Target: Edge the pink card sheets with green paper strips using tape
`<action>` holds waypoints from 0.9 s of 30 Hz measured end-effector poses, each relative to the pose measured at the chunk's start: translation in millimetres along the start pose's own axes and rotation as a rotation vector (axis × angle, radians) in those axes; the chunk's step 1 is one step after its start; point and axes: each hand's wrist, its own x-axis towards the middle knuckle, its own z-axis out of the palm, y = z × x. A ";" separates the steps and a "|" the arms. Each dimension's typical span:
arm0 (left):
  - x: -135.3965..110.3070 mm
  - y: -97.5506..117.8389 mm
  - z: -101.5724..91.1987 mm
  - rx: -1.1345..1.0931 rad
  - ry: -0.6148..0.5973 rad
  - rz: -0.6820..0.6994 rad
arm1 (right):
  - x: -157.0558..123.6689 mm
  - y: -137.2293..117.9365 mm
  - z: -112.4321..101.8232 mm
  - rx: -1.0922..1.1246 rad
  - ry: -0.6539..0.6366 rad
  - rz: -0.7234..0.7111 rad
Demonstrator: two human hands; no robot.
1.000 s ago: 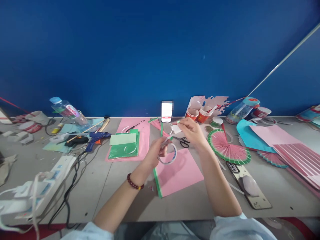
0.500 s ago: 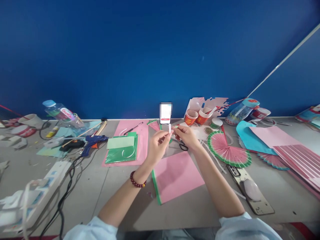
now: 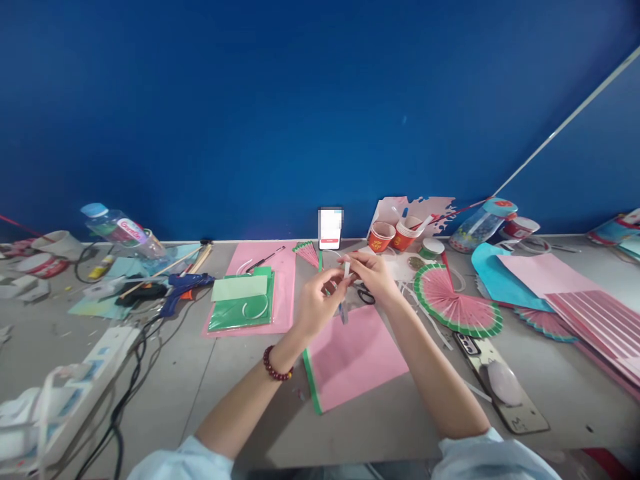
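Note:
My left hand (image 3: 320, 299) and my right hand (image 3: 375, 275) meet over the far edge of a pink paper sheet (image 3: 356, 363) with a green strip along its left side. A small white strip (image 3: 347, 269) is pinched between the fingertips of both; its material is too small to tell. Scissors (image 3: 367, 294) lie partly hidden behind my right hand, their black handle showing. Just beyond my hands, a phone (image 3: 330, 230) with a lit screen leans on the wall, beside a small folded pink-and-green paper fan (image 3: 305, 252).
To the right are a watermelon-like paper fan (image 3: 457, 303), paper cups (image 3: 382, 236), a phone (image 3: 525, 410) with a white mouse (image 3: 504, 383) on it, and striped pink paper (image 3: 590, 320). Leftward lie a green paper pack (image 3: 240, 313), glue gun (image 3: 183, 287), bottle (image 3: 123, 227) and power strip (image 3: 95, 393).
The white strip and both hands have shifted slightly right. My hands have drawn closer together, and the fingers of my left hand are more curled. The sheet has stayed in place.

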 end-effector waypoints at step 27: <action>-3.3 -31.0 5.8 -0.082 0.057 -0.060 | 3.3 1.9 -8.7 -0.122 -0.097 0.096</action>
